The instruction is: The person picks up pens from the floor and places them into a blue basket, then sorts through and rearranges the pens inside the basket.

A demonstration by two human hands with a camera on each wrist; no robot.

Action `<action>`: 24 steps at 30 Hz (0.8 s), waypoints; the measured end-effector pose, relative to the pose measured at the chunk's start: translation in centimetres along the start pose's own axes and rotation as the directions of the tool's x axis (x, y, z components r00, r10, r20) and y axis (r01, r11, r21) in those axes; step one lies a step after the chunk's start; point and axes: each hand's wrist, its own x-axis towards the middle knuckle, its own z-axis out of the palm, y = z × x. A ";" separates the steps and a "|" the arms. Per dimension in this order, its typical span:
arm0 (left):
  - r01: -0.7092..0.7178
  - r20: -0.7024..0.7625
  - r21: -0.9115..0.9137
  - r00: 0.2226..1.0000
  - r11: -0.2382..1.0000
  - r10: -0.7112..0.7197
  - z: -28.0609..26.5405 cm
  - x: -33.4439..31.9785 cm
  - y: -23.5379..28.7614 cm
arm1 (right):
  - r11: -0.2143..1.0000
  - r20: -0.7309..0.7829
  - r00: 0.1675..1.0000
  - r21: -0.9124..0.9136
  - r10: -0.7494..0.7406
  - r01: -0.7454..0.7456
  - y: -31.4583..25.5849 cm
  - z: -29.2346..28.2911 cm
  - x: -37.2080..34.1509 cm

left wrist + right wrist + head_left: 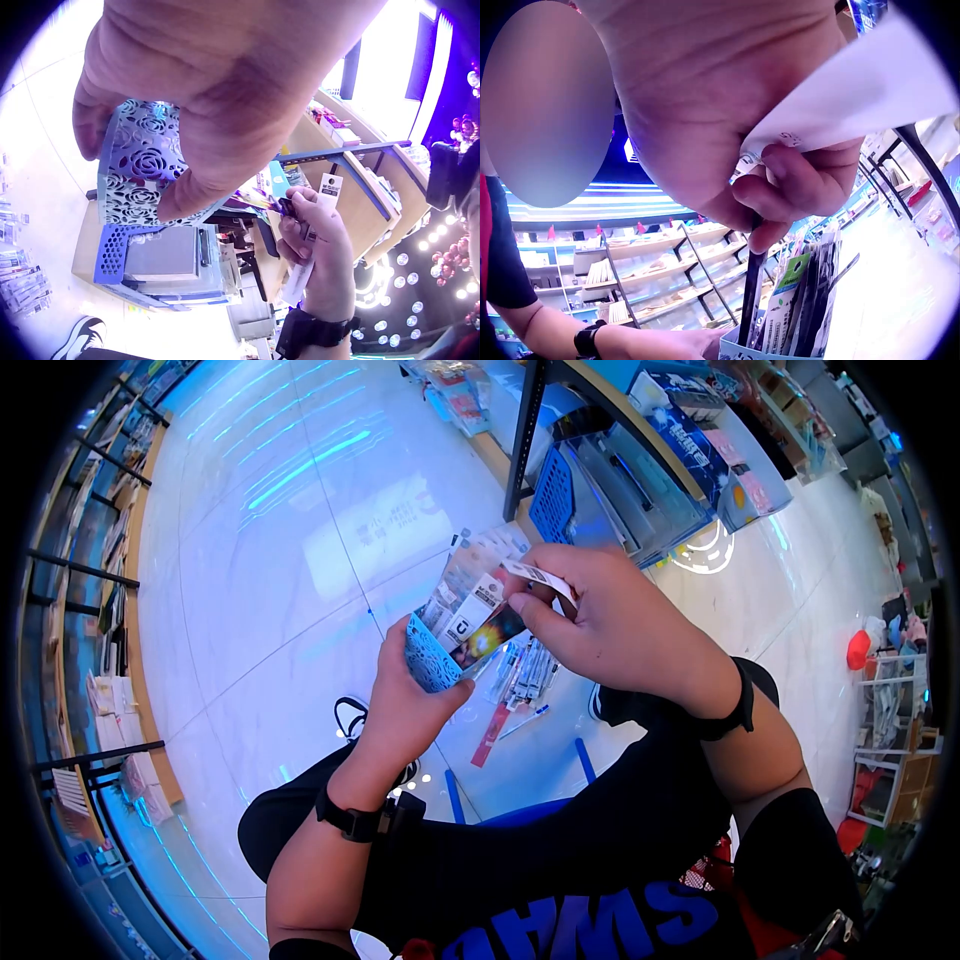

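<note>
My left hand [410, 695] grips a light blue holder with cut-out roses [430, 652], thumb on one side and fingers on the other. Flat packets [475, 615] stand up out of it. Above its opening, my right hand [630, 620] pinches a white strip [548, 577]; the right wrist view shows this strip [855, 90] running across the curled fingers. A dark slim item [751, 300] reaches from those fingertips into the holder [772, 355]. In the left wrist view, the strip [300, 277] has a hang hole at its top.
Slim packets [527, 672] and a red strip [489, 736] lie on a surface below my hands. A blue basket [553, 495] and clear bins [630, 495] stand on a shelf unit ahead to the right. Stocked shelves [110, 620] line the left side.
</note>
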 end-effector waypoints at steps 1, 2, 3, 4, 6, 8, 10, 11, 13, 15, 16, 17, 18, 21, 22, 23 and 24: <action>0.001 -0.003 -0.006 1.000 1.000 -0.001 0.0 -0.1 0.1 | 1.000 -0.005 1.000 -0.022 -0.016 0.016 0.2 0.2 0.0; -0.015 0.007 0.007 1.000 1.000 0.015 -0.1 0.0 0.1 | 0.999 -0.010 0.999 -0.044 -0.031 0.030 0.3 0.4 -0.1; -0.032 0.016 0.020 0.999 0.999 0.032 -0.1 0.0 0.1 | 0.998 -0.005 0.999 -0.050 -0.033 0.033 0.5 0.5 0.0; -0.032 0.012 0.013 0.999 0.999 0.032 0.0 0.1 -0.2 | 0.997 -0.006 0.999 -0.052 -0.054 0.054 0.6 0.6 0.0; -0.053 0.007 0.013 0.999 0.999 0.053 0.0 0.1 -0.7 | 0.996 -0.002 0.998 -0.058 -0.068 0.068 0.3 0.7 -0.2; -0.016 0.024 -0.033 1.000 0.999 0.017 -0.2 0.0 0.1 | 0.997 0.007 0.997 -0.030 -0.074 0.074 -0.3 0.1 -0.2; 0.032 0.048 -0.077 0.998 0.997 -0.028 -0.3 -0.3 0.3 | 0.992 -0.007 1.000 0.126 -0.028 0.028 -0.1 -0.3 -0.1; 0.022 0.050 -0.068 0.999 0.997 -0.018 -0.2 -0.2 0.4 | 0.961 -0.022 1.000 0.278 0.012 -0.006 0.0 -0.8 0.2; 0.013 0.054 -0.068 0.999 0.998 -0.009 -0.2 -0.3 0.3 | 0.893 0.040 0.996 0.440 0.084 -0.093 0.0 -1.6 0.4; 0.003 0.043 -0.022 0.999 1.000 -0.002 0.0 -0.2 -0.1 | 0.779 0.138 0.980 0.596 0.143 -0.198 -0.2 -2.2 0.7; -0.002 0.048 -0.035 0.999 0.999 0.004 0.2 -0.1 -0.2 | 0.786 0.138 0.979 0.584 0.150 -0.203 0.0 -2.2 0.9; -0.022 0.033 -0.001 0.999 1.000 0.022 0.2 -0.2 -0.3 | 0.686 0.158 0.982 0.704 0.103 -0.186 0.6 -2.0 1.1; -0.042 0.017 0.035 0.999 0.998 0.042 0.3 -0.2 -0.4 | 0.567 0.167 0.985 0.806 0.052 -0.167 1.0 -1.9 1.2; -0.027 0.031 0.009 0.999 1.000 0.026 0.5 0.0 0.0 | 0.438 0.204 0.974 0.870 0.095 -0.225 1.2 -2.0 1.7; 0.001 0.055 -0.007 0.998 1.000 0.000 0.5 0.0 0.2 | 0.360 0.218 0.970 0.901 0.107 -0.242 1.4 -2.0 1.8; 0.001 0.057 -0.010 0.998 1.000 0.000 0.6 0.1 0.1 | 0.306 0.224 0.974 0.925 0.045 -0.227 2.1 -2.0 1.9; -0.019 0.059 -0.017 0.998 1.000 0.020 0.7 0.2 -0.2 | 0.308 0.225 0.973 0.923 0.048 -0.228 2.1 -2.1 2.0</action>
